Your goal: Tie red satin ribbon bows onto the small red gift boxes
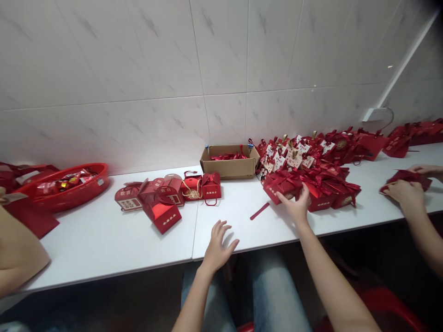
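Head view: bow-topped boxes (323,199) stand grouped around the right hand (296,203), apparently finished; cardboard boxes (166,220) left of the left hand (218,244) show no bows, seemingly outstanding. The corner box (273,183), glossy red, pale-lettered, sits at the right fingertips; grip cannot be determined. Left fingers spread, empty, over the desk (117,246).

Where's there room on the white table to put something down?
The biggest bare patch of table is between the red basin and the small red boxes, down to the front edge. Another lies between the cardboard box and the left hand. It's crowded beyond the right hand, with ribboned boxes.
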`<control>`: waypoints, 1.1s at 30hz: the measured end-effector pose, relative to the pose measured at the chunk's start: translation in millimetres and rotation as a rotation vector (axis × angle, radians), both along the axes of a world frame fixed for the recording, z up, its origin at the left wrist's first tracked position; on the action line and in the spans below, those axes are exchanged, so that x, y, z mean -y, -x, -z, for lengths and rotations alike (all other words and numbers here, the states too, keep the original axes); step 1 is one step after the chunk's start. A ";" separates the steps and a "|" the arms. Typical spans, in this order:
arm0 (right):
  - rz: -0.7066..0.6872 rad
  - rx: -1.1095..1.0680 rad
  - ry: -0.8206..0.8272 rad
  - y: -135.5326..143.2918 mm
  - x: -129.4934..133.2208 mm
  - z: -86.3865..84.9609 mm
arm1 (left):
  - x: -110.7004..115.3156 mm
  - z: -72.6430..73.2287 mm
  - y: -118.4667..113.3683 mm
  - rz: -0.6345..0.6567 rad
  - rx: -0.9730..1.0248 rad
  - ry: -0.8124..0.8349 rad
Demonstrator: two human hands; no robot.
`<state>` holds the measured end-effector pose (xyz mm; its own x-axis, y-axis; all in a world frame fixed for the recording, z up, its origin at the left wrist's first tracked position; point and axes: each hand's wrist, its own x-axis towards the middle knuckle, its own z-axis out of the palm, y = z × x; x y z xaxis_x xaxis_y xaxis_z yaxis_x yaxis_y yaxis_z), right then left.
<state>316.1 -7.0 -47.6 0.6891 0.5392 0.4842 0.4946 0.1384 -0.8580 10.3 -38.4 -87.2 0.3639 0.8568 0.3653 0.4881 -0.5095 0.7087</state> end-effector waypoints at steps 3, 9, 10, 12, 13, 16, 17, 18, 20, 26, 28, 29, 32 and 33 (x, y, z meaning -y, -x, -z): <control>0.137 -0.002 0.111 -15.4 -22.2 15.1 | 1.4 2.9 -2.2 0.035 -0.082 -0.048; 0.064 0.159 0.173 -2.6 -15.9 54.4 | -1.0 6.1 -2.9 0.027 -0.110 -0.086; -0.021 0.184 0.241 0.0 -14.7 57.7 | -0.9 6.1 -3.0 0.029 -0.110 -0.087; -0.114 0.254 0.394 3.5 -14.7 62.1 | 0.3 5.3 -3.7 0.038 -0.108 -0.085; -0.126 0.293 0.458 4.4 -15.7 63.6 | 1.4 4.4 -4.0 0.042 -0.103 -0.084; -0.127 0.378 0.572 4.8 -18.6 67.9 | 5.0 -1.5 -1.0 -0.018 -0.034 -0.127; -0.127 0.387 0.583 4.4 -18.9 69.3 | 5.3 -4.9 3.1 -0.083 -0.001 -0.171; -0.123 0.387 0.585 3.9 -18.9 70.8 | 4.5 -9.0 9.3 -0.180 0.029 -0.231; -0.108 0.364 0.563 2.7 -18.1 73.4 | -1.2 -19.4 29.1 -0.449 0.069 -0.375; -0.101 0.287 0.436 -0.8 -16.5 77.7 | -43.0 -47.8 113.8 -0.960 0.101 -0.442; -0.102 0.272 0.386 -2.0 -16.9 79.0 | -53.9 -51.2 131.7 -0.902 0.172 -0.274; -0.101 0.267 0.368 -2.5 -17.1 79.7 | -57.6 -51.7 137.3 -0.855 0.226 -0.189; -0.098 0.261 0.347 -3.7 -17.6 81.3 | -63.6 -49.3 146.1 -0.696 0.390 -0.005; -0.098 0.261 0.347 -3.9 -17.5 81.4 | -64.9 -47.6 148.1 -0.666 0.425 0.021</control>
<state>320.0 10.5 -129.1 0.5055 0.7571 0.4139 0.6997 -0.0789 -0.7101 -137.8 26.4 -39.6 -0.3957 0.8534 0.3393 0.3710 -0.1894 0.9091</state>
